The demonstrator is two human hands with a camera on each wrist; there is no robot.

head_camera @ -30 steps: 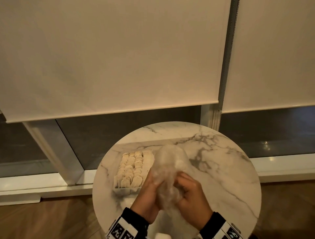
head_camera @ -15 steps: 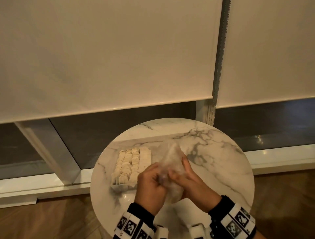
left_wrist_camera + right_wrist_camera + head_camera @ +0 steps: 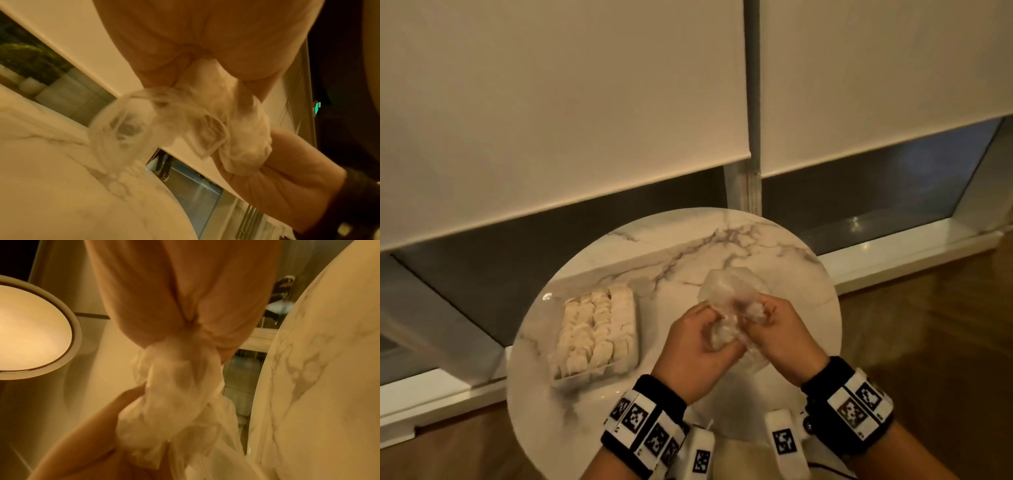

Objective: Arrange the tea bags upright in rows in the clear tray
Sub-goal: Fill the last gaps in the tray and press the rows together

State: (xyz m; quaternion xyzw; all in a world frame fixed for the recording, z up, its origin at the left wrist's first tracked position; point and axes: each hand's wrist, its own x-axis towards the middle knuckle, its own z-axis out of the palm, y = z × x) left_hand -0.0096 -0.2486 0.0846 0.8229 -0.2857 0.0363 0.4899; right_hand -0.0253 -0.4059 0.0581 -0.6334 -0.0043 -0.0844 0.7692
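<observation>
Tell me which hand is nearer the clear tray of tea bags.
Left. The left hand is just right of the clear plastic tray; the right hand lies beyond it, farther right.

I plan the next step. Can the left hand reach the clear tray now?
Probably not yet: the left hand and the right hand both grip the plastic bag. The clear tray lies close beside it, with nothing between.

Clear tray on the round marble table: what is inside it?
The clear plastic tray holds pale tea bags standing in about three packed rows. The tray floor beneath them is covered, so what lies under the rows cannot be seen.
</observation>
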